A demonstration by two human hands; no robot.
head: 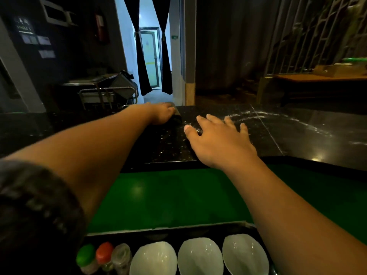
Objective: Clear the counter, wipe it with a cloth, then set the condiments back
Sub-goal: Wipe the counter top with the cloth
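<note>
dark speckled counter (168,143), wet-streaked: i read this as mid-wipe. left hand (160,115) curls its fingers on the dark cloth (177,118) at the far edge. right hand (218,139) lies flat, fingers spread, grasping nothing. condiments (103,257) sit in the near tray (178,227). next i'd drag the cloth over the streaks.

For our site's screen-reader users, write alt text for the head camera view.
A person's left hand holds a dark cloth on a wet black counter, the right hand spread open beside it. Nearer, a tray carries three condiment bottles and three white bowls.
</note>
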